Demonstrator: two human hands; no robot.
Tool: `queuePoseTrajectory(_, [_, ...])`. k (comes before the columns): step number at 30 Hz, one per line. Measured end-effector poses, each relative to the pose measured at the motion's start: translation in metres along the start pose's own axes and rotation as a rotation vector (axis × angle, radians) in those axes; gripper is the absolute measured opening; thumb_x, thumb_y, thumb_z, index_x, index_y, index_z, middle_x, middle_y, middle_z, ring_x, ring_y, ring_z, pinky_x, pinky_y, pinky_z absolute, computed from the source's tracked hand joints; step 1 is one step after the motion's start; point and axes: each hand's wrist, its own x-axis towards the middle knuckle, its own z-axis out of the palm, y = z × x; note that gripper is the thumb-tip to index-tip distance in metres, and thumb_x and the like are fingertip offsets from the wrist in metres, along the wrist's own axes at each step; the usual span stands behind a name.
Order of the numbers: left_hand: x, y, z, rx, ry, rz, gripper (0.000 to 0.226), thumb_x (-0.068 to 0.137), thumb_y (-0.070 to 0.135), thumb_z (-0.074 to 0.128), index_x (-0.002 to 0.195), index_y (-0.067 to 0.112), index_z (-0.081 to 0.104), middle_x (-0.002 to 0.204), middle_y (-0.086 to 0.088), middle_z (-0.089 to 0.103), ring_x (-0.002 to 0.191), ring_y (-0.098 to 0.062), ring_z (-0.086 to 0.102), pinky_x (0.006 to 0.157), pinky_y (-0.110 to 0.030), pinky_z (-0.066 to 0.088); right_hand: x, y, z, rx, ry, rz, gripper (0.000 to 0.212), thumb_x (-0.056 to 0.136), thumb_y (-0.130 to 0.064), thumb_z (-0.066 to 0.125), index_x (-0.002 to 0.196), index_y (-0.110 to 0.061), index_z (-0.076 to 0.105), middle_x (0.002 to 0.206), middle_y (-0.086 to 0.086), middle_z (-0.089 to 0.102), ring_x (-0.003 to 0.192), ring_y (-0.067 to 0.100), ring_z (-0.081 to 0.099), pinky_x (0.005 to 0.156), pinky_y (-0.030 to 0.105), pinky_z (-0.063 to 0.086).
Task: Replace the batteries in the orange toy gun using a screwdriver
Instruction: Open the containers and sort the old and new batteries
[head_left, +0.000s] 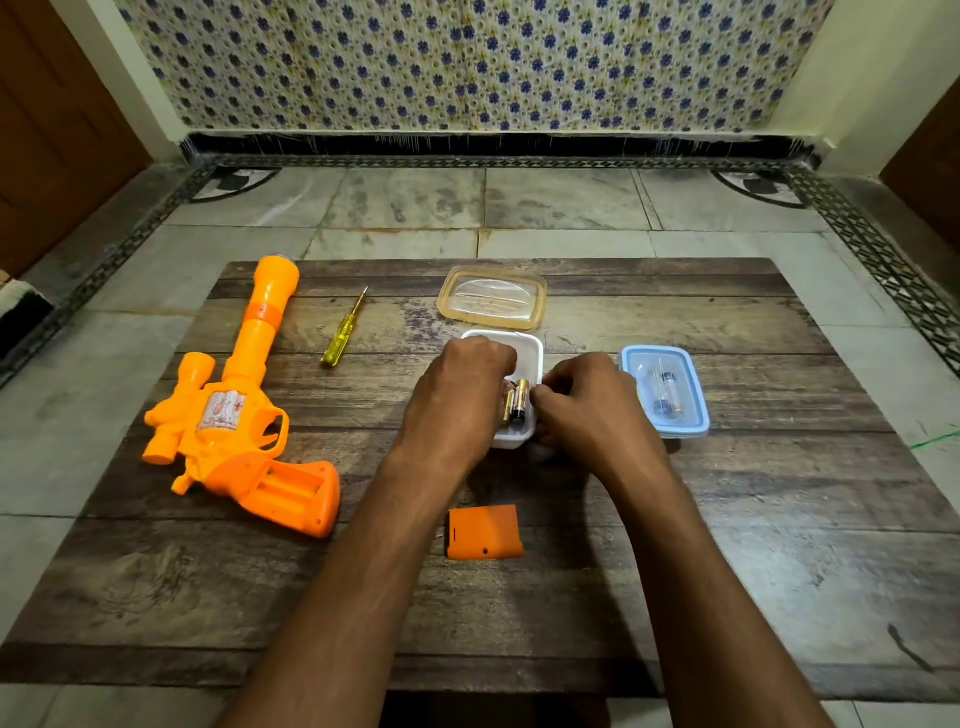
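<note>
The orange toy gun (244, 415) lies on the left of the wooden board, its grip's battery bay open and empty. Its orange cover (484, 532) rests near the front centre. A yellow-handled screwdriver (344, 329) lies beside the barrel. My left hand (457, 400) reaches into a white box (530, 353) and pinches two gold-and-black batteries (517, 400) held upright. My right hand (592, 410) grips the box's right edge, fingers curled on the rim.
The box's clear tan lid (492, 297) lies just behind it. A blue-lidded container (665, 391) with items inside sits to the right. The board (727, 571) rests on a tiled floor, with a patterned cloth on the wall behind.
</note>
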Motion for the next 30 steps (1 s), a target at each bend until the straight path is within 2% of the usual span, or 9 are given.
queuePoseTrajectory(2, [-0.001,-0.006,-0.002,-0.045,0.055,0.01,0.023,0.088,0.002,0.075,0.11,0.01,0.076,0.106,-0.01,0.069,0.093,-0.028,0.068,0.08,-0.044,0.058,0.001,0.001,0.001,-0.039,0.071,-0.028,0.023,0.09,-0.024,0.063,0.085,-0.005,0.074,0.07,0.012,0.072,0.062,0.023,0.072,0.058,0.04,0.063])
queuePoseTrajectory(4, [-0.003,-0.013,-0.004,-0.072,0.135,0.007,0.022,0.088,-0.003,0.074,0.107,0.009,0.077,0.106,-0.007,0.068,0.095,-0.024,0.068,0.08,-0.04,0.057,0.002,0.001,0.001,-0.076,0.158,-0.091,0.022,0.092,-0.026,0.066,0.094,-0.007,0.074,0.081,0.013,0.074,0.077,0.027,0.071,0.07,0.041,0.06])
queuePoseTrajectory(9, [-0.005,-0.03,-0.006,-0.166,0.178,-0.104,0.015,0.092,0.012,0.075,0.107,0.01,0.075,0.108,-0.005,0.064,0.096,-0.021,0.064,0.077,-0.027,0.045,0.018,-0.01,-0.006,-0.123,0.286,-0.341,0.02,0.093,-0.005,0.062,0.108,-0.005,0.076,0.102,0.016,0.074,0.095,0.031,0.067,0.083,0.038,0.052])
queuePoseTrajectory(13, [-0.007,-0.035,-0.004,-0.223,0.16,-0.133,0.019,0.093,0.012,0.073,0.112,0.012,0.075,0.111,-0.004,0.066,0.089,-0.02,0.066,0.077,-0.025,0.048,0.065,-0.011,-0.002,-0.252,0.122,-0.32,0.031,0.09,0.005,0.065,0.113,-0.011,0.077,0.111,0.011,0.073,0.103,0.027,0.068,0.082,0.025,0.046])
queuePoseTrajectory(17, [-0.007,-0.036,-0.006,-0.239,0.16,-0.16,0.019,0.093,0.014,0.073,0.112,0.012,0.075,0.111,-0.003,0.065,0.08,-0.014,0.064,0.07,-0.015,0.043,0.103,-0.024,-0.002,-0.376,-0.01,-0.389,0.024,0.092,0.005,0.063,0.105,-0.009,0.079,0.105,0.009,0.076,0.099,0.025,0.07,0.079,0.026,0.048])
queuePoseTrajectory(19, [-0.006,-0.033,-0.005,-0.237,0.152,-0.177,0.02,0.094,0.014,0.073,0.114,0.012,0.075,0.112,-0.002,0.064,0.079,-0.012,0.062,0.066,-0.006,0.034,0.113,-0.029,-0.005,-0.383,-0.033,-0.402,0.023,0.097,0.002,0.058,0.107,-0.007,0.077,0.104,0.009,0.075,0.096,0.024,0.068,0.079,0.028,0.047])
queuePoseTrajectory(22, [-0.005,-0.032,-0.003,-0.238,0.161,-0.192,0.022,0.095,0.014,0.071,0.117,0.012,0.075,0.112,-0.002,0.063,0.079,-0.01,0.058,0.062,-0.003,0.03,0.125,-0.026,-0.005,-0.412,-0.035,-0.408,0.024,0.093,0.005,0.061,0.105,-0.011,0.074,0.106,0.012,0.071,0.091,0.026,0.068,0.079,0.032,0.056])
queuePoseTrajectory(27, [-0.004,-0.033,-0.004,-0.228,0.171,-0.175,0.026,0.095,0.013,0.072,0.12,0.009,0.075,0.113,-0.002,0.065,0.082,-0.013,0.061,0.072,-0.015,0.042,0.132,-0.021,0.004,-0.52,-0.08,-0.426,0.028,0.084,0.012,0.068,0.096,-0.012,0.075,0.104,0.012,0.07,0.09,0.027,0.068,0.081,0.036,0.059])
queuePoseTrajectory(30, [-0.004,-0.034,-0.004,-0.23,0.165,-0.179,0.025,0.094,0.012,0.072,0.119,0.009,0.074,0.114,-0.002,0.064,0.081,-0.013,0.06,0.067,-0.008,0.037,0.134,-0.024,0.002,-0.544,-0.077,-0.432,0.029,0.08,0.014,0.069,0.085,-0.015,0.075,0.095,0.01,0.071,0.082,0.025,0.068,0.077,0.036,0.061])
